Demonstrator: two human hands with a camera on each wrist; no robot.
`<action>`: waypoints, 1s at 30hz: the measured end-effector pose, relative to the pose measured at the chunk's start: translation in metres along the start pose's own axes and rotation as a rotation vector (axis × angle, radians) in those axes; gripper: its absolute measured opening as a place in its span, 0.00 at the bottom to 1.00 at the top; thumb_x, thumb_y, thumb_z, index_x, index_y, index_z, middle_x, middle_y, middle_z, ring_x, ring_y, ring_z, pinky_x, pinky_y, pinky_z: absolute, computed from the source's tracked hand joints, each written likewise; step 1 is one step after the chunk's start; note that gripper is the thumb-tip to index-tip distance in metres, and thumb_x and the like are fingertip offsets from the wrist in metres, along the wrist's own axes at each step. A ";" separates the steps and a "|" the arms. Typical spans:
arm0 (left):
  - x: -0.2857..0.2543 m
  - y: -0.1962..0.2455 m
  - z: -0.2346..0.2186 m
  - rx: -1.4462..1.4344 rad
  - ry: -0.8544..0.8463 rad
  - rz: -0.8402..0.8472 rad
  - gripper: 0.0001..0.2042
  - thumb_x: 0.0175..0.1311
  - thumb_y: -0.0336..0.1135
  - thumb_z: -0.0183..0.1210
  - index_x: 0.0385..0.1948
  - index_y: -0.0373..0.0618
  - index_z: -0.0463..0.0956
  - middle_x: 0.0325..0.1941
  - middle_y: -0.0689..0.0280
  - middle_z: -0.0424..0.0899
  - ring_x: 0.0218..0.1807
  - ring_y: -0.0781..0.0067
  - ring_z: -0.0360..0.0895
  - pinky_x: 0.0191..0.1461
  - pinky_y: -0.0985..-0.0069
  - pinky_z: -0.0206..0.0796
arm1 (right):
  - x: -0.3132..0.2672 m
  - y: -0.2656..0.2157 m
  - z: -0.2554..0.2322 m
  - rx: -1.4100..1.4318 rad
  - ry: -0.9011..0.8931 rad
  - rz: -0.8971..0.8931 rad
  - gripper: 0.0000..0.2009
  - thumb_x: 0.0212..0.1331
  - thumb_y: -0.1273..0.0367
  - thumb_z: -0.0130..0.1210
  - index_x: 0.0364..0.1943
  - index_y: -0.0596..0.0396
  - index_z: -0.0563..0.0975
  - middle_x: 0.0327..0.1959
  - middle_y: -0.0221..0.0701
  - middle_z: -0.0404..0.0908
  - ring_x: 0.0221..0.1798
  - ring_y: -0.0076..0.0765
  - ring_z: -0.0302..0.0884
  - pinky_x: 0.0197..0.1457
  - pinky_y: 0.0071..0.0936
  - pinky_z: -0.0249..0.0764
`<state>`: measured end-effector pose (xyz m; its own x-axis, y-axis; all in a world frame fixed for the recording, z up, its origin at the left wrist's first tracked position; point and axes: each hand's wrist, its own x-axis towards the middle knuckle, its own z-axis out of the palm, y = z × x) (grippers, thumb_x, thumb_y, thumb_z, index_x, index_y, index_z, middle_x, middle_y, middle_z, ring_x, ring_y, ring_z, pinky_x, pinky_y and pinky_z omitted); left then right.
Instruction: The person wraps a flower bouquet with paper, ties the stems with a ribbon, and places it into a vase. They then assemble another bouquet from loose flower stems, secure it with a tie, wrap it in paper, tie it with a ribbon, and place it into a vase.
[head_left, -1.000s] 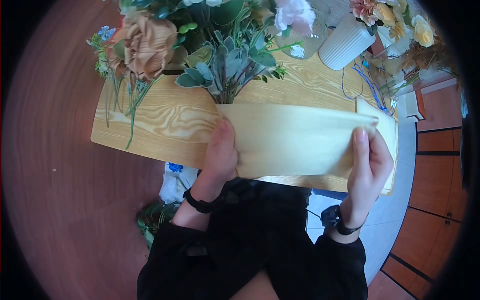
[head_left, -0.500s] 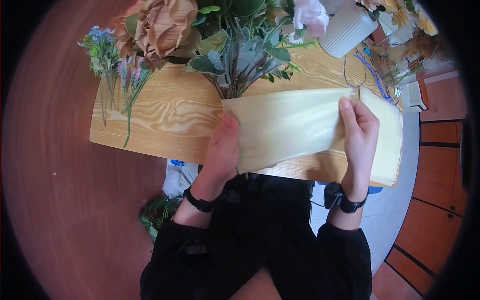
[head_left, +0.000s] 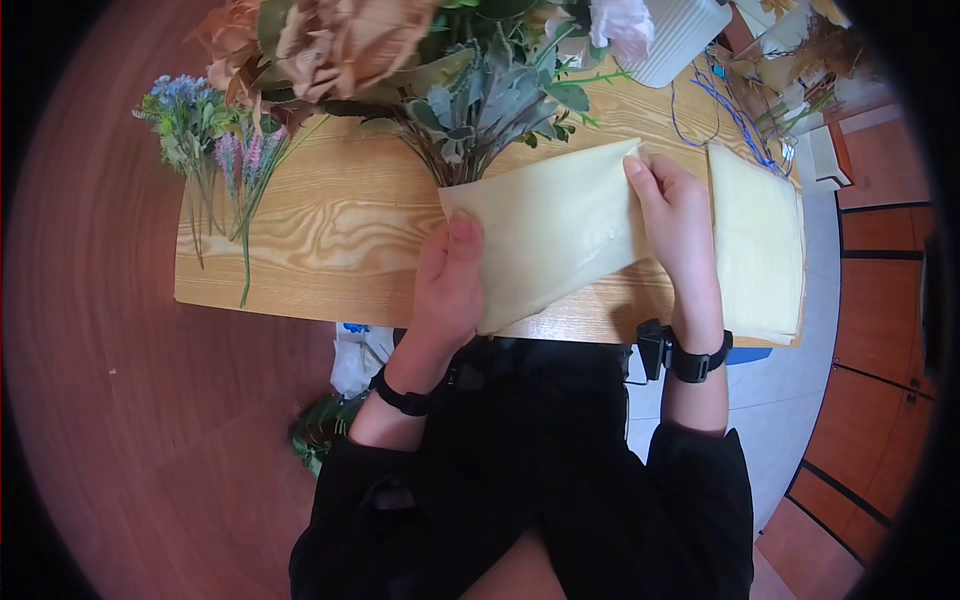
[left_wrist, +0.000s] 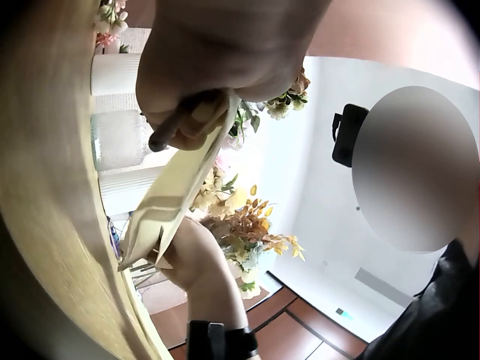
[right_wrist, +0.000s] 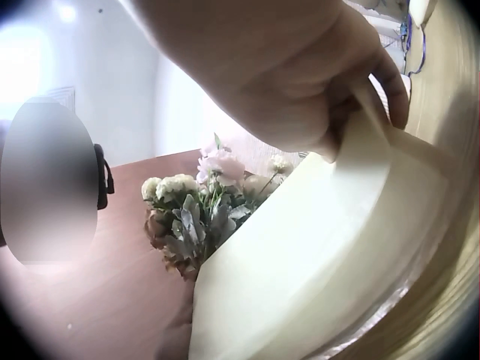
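Note:
A bouquet of artificial flowers lies over the table's far side, with a large tan rose and grey-green leaves. Its gathered stems run down behind a pale yellow sheet of wrapping paper. My left hand grips the sheet's left edge at the stems, thumb on top of the paper. A dark stem end sticks out of that fist in the left wrist view. My right hand pinches the sheet's upper right corner between thumb and fingers. In the right wrist view the paper bends into a curve.
A stack of the same paper lies on the table's right end. Loose blue and pink flower sprigs lie on the left. Behind stand a white ribbed vase and tangled blue cord. The wooden table's front edge is close to my body.
My right hand has moved left and away from me, carrying the sheet's corner, so the paper spans less width. The paper stack now shows more fully. My left hand keeps its hold.

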<state>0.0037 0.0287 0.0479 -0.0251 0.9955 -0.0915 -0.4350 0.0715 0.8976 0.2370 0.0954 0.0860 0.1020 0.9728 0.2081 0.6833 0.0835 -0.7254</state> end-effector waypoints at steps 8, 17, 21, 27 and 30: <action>0.009 0.023 0.031 0.278 0.114 0.182 0.23 0.78 0.52 0.42 0.35 0.40 0.74 0.32 0.69 0.80 0.33 0.83 0.75 0.35 0.80 0.67 | -0.067 -0.091 -0.003 0.214 -0.118 -0.479 0.15 0.63 0.77 0.53 0.53 0.67 0.75 0.44 0.42 0.74 0.47 0.44 0.73 0.54 0.32 0.70; 0.012 -0.001 0.032 0.027 -0.061 0.150 0.25 0.76 0.55 0.45 0.45 0.35 0.69 0.34 0.65 0.83 0.36 0.76 0.81 0.36 0.78 0.73 | -0.074 -0.110 0.027 0.456 -0.194 -0.376 0.21 0.67 0.74 0.50 0.60 0.75 0.68 0.51 0.44 0.64 0.53 0.45 0.68 0.58 0.31 0.67; 0.012 0.007 0.046 -0.087 0.000 0.209 0.23 0.75 0.51 0.49 0.45 0.34 0.67 0.33 0.63 0.84 0.35 0.74 0.83 0.36 0.77 0.74 | -0.072 -0.109 0.024 0.481 -0.188 -0.349 0.20 0.68 0.75 0.49 0.60 0.76 0.67 0.51 0.44 0.65 0.54 0.44 0.68 0.59 0.30 0.67; 0.008 0.020 0.045 0.695 -0.056 0.426 0.22 0.73 0.50 0.47 0.45 0.34 0.68 0.26 0.64 0.79 0.36 0.73 0.80 0.46 0.70 0.71 | -0.070 -0.106 0.020 0.674 -0.158 -0.198 0.17 0.66 0.76 0.52 0.57 0.73 0.72 0.49 0.41 0.69 0.48 0.36 0.72 0.54 0.26 0.70; 0.010 0.016 0.049 0.632 0.012 0.339 0.13 0.68 0.39 0.55 0.39 0.35 0.71 0.19 0.64 0.76 0.30 0.68 0.80 0.42 0.68 0.70 | -0.065 -0.101 0.014 0.705 -0.124 -0.096 0.14 0.63 0.74 0.58 0.50 0.69 0.77 0.43 0.37 0.74 0.41 0.31 0.75 0.47 0.24 0.71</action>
<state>0.0403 0.0429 0.0820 -0.0777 0.9688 0.2354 0.2033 -0.2157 0.9551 0.1510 0.0265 0.1369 -0.0467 0.9682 0.2460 0.0513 0.2482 -0.9673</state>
